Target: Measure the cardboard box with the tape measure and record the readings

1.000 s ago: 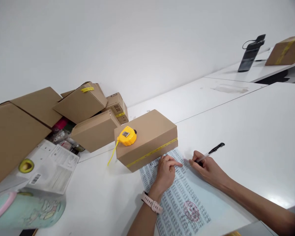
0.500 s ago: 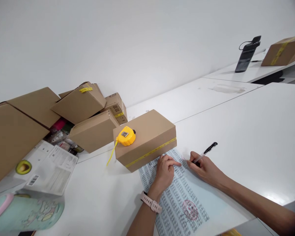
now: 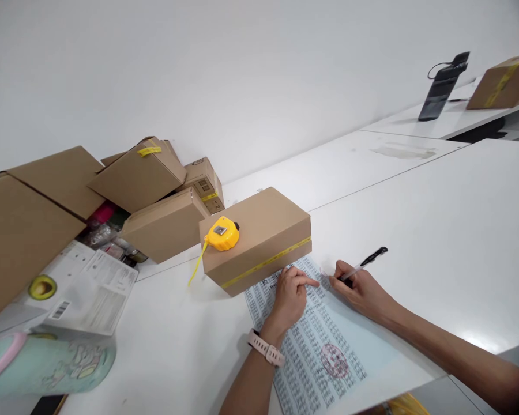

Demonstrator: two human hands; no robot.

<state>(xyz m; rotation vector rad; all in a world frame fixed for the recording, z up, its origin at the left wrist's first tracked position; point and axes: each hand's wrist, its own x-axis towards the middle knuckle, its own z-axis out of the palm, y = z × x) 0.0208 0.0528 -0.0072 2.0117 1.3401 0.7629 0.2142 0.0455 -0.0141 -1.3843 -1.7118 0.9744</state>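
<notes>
A pale blue printed sheet [image 3: 328,328] with a round red stamp lies on the white table. My left hand [image 3: 290,294] rests on its upper part, index finger stretched toward the right; a pink watch [image 3: 266,348] is on that wrist. In my right hand [image 3: 358,291] is a black-and-clear pen [image 3: 369,258], held in a writing grip with its tip down at the sheet's upper right. Faint red marks show near the tip. Against the sheet's far edge stands a closed cardboard box [image 3: 259,225], and on top of it sits a yellow tape measure [image 3: 222,234].
Several cardboard boxes [image 3: 134,173] are piled at the left by the wall. Nearer lie a white printed package [image 3: 108,288] with an avocado picture and a mint green bottle [image 3: 69,363]. A dark water bottle [image 3: 439,89] and a taped box [image 3: 501,83] stand far right.
The view has shifted slightly. My right hand with the pen has moved a little, its tip still by the sheet's upper right. My left hand stays on the sheet.
</notes>
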